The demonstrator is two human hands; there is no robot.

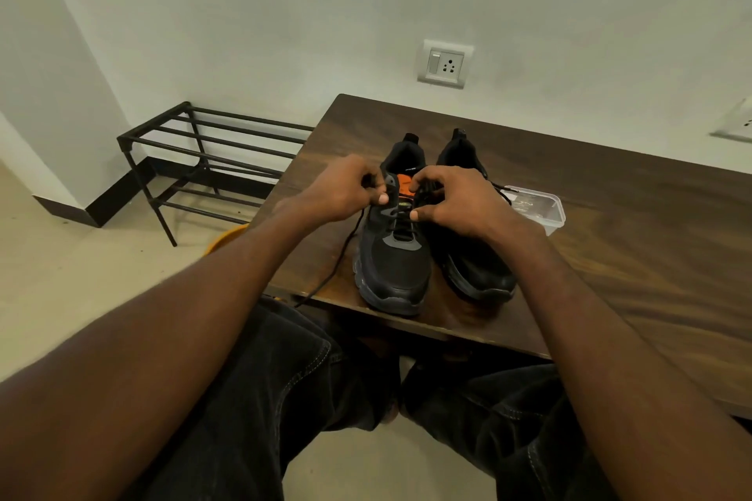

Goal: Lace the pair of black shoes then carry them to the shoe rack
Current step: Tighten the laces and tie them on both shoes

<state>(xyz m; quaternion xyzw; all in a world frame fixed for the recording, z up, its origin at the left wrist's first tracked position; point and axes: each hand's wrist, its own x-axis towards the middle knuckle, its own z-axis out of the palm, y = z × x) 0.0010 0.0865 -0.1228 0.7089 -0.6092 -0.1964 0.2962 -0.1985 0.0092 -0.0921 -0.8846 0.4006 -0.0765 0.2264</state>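
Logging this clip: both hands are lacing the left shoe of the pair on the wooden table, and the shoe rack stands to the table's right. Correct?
Not quite. In the head view the shoe rack stands to the left of the table, not its right. The rest holds: both the left hand and the right hand work the lace on the left shoe.

No text is readable; a small mark inside the left shoe (392, 256) seems too blurred.

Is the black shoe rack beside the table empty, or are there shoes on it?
Empty where it shows: the shoe rack has only bare bars. The table hides its right end.
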